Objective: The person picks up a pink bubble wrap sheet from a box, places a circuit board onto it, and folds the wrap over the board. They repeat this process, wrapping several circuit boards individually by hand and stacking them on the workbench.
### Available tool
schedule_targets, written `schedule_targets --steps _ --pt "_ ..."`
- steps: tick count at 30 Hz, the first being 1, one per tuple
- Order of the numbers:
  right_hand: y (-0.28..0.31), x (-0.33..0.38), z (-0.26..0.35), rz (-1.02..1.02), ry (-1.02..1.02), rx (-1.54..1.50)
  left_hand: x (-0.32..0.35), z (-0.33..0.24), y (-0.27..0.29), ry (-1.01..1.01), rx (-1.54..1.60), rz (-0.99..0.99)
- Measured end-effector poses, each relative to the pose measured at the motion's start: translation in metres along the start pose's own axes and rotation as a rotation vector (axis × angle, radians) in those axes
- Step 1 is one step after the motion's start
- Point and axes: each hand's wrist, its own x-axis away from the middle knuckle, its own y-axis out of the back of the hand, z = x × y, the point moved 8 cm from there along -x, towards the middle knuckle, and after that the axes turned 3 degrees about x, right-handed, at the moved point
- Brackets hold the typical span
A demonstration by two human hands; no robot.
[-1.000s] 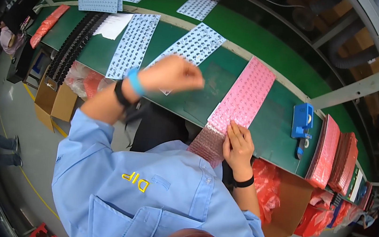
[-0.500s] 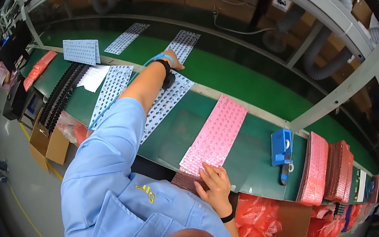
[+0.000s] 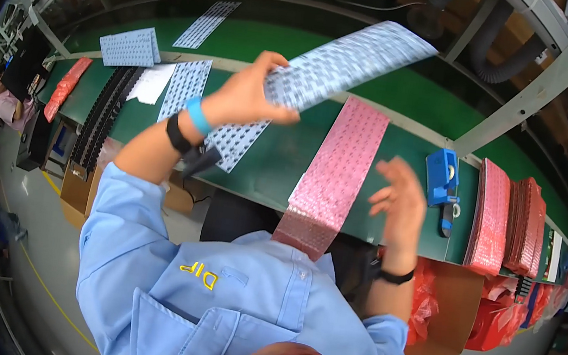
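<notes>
My left hand point(image 3: 255, 92) grips the near end of a pale blue circuit board panel point(image 3: 355, 62), raised and tilted above the bench, slightly blurred by motion. Beneath that arm lies another such panel point(image 3: 237, 147), partly covered by my wrist. Just to its left rests a further panel point(image 3: 188, 88). A pink bubble wrap strip point(image 3: 343, 156) is spread lengthwise in front of me, its near end hanging over the bench edge. To the right of it my right hand point(image 3: 400, 199) is lifted, fingers apart and holding nothing, somewhat blurred.
A blue tape dispenser point(image 3: 441, 177) and a knife point(image 3: 446, 219) lie at the right, beside stacked pink bubble wrap point(image 3: 490, 217). Black slotted racks point(image 3: 104, 109) and a folded blue panel point(image 3: 129, 48) stand left. One panel point(image 3: 207, 25) lies on the green belt point(image 3: 267, 26). A metal post point(image 3: 526, 111) rises at right.
My left hand has lifted the panel off the green belt and brought it back toward the right, over the bench. My right hand has left the bubble wrap strip and risen to its right.
</notes>
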Motion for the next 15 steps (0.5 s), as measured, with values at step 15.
schedule_targets --steps 15 --pt "-0.024 -0.003 0.089 0.13 0.964 1.06 0.141 0.003 -0.113 -0.178 -0.014 -0.195"
